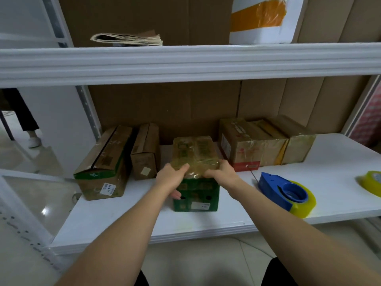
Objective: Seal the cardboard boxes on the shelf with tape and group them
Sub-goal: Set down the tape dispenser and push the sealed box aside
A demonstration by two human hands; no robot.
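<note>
A green-fronted cardboard box [195, 153] with shiny tape over its top stands mid-shelf on the white shelf board [123, 215]. My left hand [172, 178] grips its front left top corner, thumb on top, fingers down the front. My right hand [221, 172] grips the front right top edge. Two brown boxes [107, 162] [145, 151] lie to the left. A row of taped boxes [241, 145] [296, 139] stands to the right. A blue tape dispenser with yellow tape [286, 193] lies on the shelf, right of my right hand.
A second yellow tape roll [372, 182] sits at the far right edge. The upper shelf [185, 60] carries folded paper [127, 39] and a white parcel with orange tape [261, 19]. A person's leg and shoe [31, 139] show at the left, behind the rack.
</note>
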